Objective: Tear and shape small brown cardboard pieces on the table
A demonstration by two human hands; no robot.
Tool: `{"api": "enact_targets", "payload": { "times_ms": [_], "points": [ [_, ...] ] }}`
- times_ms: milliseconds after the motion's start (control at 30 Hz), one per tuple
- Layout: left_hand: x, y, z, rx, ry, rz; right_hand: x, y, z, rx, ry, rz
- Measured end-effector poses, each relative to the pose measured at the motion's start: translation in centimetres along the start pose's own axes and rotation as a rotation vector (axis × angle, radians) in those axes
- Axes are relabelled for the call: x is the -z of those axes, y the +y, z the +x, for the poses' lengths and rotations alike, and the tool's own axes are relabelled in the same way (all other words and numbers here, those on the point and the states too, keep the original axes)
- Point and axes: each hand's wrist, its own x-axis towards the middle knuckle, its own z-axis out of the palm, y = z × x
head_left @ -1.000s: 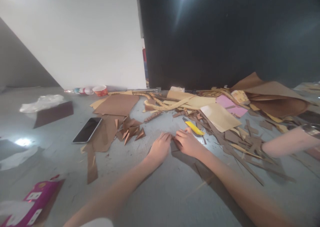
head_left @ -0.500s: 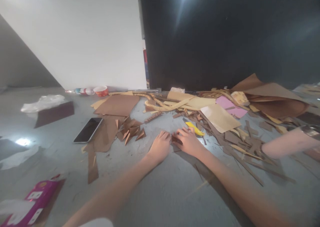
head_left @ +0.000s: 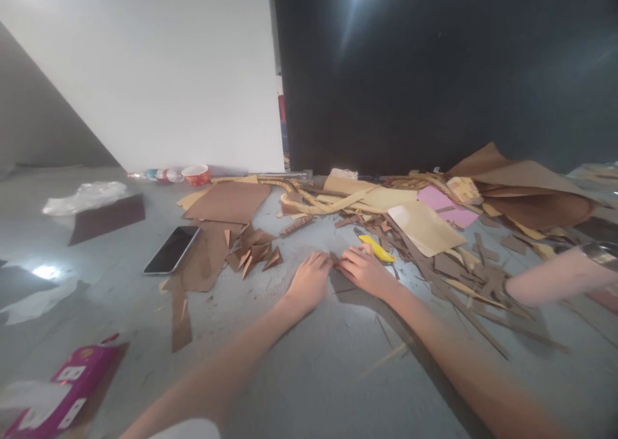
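My left hand (head_left: pixel 311 278) and my right hand (head_left: pixel 365 271) meet low over the middle of the table. A small brown paper piece (head_left: pixel 335 257) shows between their fingertips, pinched from both sides; its full shape is hidden by the fingers. Just beyond my right hand lies a yellow utility knife (head_left: pixel 378 249), close to the fingers but not gripped. Several folded brown paper pieces (head_left: pixel 255 249) with pointed corners are heaped to the left of my left hand.
A phone (head_left: pixel 172 250) rests on brown sheets at left, with a purple tissue pack (head_left: pixel 80 378) nearer. Paper scraps (head_left: pixel 454 265) spread rightward, where another person's forearm (head_left: pixel 550 277) reaches in. A paper cup (head_left: pixel 196 176) and large brown sheets (head_left: pixel 535 194) stand farther back.
The fingers of my right hand have flattened and drawn closer together over the brown paper piece. My left hand stays almost in place.
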Motion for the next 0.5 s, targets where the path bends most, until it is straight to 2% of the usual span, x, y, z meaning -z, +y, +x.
{"api": "enact_targets", "payload": {
  "times_ms": [267, 500],
  "points": [
    [-0.41, -0.4, 0.05, -0.027, 0.031, -0.076, 0.09, 0.3, -0.06, -0.012, -0.023, 0.093],
    [-0.41, -0.68, 0.22, -0.058, 0.025, -0.11, -0.57, 0.28, 0.31, -0.005, -0.03, 0.019]
  ]
}}
